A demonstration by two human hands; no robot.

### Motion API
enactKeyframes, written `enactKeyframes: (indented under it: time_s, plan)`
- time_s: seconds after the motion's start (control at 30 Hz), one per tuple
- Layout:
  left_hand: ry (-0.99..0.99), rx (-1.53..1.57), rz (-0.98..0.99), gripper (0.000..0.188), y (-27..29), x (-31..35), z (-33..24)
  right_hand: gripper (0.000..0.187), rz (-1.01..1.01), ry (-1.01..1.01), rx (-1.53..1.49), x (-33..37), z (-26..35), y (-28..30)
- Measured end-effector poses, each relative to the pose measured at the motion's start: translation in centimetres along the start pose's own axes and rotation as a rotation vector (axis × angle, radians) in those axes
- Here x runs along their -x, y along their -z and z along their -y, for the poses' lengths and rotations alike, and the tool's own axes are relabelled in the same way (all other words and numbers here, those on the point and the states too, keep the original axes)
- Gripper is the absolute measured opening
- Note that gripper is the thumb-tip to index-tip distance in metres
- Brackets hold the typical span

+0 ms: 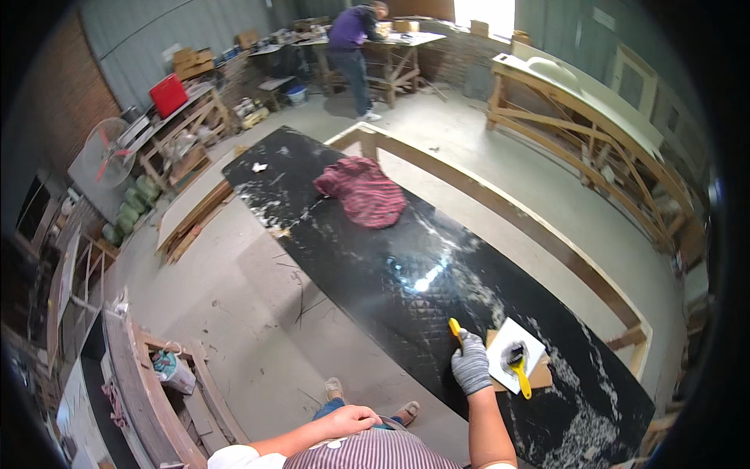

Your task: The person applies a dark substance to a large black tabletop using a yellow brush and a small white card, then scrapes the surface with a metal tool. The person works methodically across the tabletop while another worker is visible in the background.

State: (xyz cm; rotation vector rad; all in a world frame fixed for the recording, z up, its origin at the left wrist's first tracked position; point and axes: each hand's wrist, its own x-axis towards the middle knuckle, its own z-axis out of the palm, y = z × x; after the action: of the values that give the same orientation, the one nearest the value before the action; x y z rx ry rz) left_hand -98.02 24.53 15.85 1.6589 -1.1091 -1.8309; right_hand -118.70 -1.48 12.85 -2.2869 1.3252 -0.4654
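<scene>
My right hand (470, 364), in a grey knit glove, is shut on a yellow-handled tool (455, 328) and rests it on the long glossy black panel (391, 266). Just to its right a yellow-handled brush (517, 366) lies on a white sheet over brown card (517, 353). My left hand (351, 419) is bare, held close to my body above the floor, with its fingers curled and nothing seen in it. A crumpled red cloth (363, 191) lies on the far part of the panel. White smears cover parts of the panel.
A wooden frame (547, 234) runs along the panel's right side. Timber boards (195, 219) lie on the floor at left. A fan (105, 152), a red box (168, 94) and cluttered benches line the left wall. A person (355, 47) works at a far table.
</scene>
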Motion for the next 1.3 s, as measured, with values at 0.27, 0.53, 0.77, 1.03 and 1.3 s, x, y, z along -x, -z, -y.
enactKeyframes:
  time_s: [0.27, 0.53, 0.77, 1.03, 1.3]
  plan:
    - [-0.142, 0.175, -0.117, 0.029, 6.9, 3.8, 3.5, 0.036, -0.181, -0.041, 0.199, -2.6, 0.9, -2.3]
    - [-0.223, 0.453, -0.273, 0.027, 16.0, 8.5, 9.2, 0.028, -0.128, 0.268, -0.045, -7.3, 17.5, -7.6]
    - [-0.243, 0.635, -0.453, 0.023, 23.7, 14.5, 15.6, 0.022, 0.174, 0.331, -0.359, -8.1, 32.0, -16.3]
    - [-0.275, 0.996, -0.738, 0.025, 28.4, 18.0, 21.2, 0.027, 0.372, 0.413, -0.149, -13.5, 40.5, -20.6]
    - [-0.203, 0.937, -0.956, 0.028, 40.6, 20.3, 21.3, 0.027, 0.501, 0.542, -0.151, -24.4, 51.4, -28.4]
